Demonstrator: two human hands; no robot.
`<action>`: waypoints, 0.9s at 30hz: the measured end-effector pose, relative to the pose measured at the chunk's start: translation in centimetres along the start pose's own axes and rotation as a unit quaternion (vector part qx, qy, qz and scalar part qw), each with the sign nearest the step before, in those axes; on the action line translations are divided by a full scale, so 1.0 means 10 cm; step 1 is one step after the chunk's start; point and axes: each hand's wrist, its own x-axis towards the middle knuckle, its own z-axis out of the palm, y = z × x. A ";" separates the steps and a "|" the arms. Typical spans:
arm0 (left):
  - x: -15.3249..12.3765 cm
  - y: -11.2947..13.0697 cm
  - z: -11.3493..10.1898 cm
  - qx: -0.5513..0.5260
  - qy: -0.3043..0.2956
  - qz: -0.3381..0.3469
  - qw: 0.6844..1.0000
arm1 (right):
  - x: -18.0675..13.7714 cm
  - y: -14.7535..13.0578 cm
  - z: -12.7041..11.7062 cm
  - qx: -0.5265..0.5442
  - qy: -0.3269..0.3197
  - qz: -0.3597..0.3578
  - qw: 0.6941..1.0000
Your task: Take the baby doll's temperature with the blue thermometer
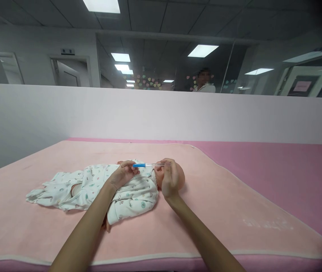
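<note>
A slim clear thermometer (154,164) with a blue end (139,165) is held level between my two hands, above a baby doll. My left hand (123,174) has its fingers curled at the blue end. The clear end is gripped by the fingers of my right hand (170,179), which hide its tip. Below lies the doll on its back, in a white patterned outfit (134,200), its head (181,176) to the right and partly covered by my right hand. One of the doll's hands (107,224) shows near my left forearm.
The doll rests on a pink blanket (211,219) with a pale edge, spread over a darker pink mat (299,170). A low white wall (161,115) stands behind the mat. Beyond it are glass panels with heart stickers and a person (206,87).
</note>
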 end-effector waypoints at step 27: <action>0.10 -0.24 0.15 0.443 0.040 0.006 0.895 | -0.32 -0.05 -0.15 -0.357 -0.233 -0.072 0.902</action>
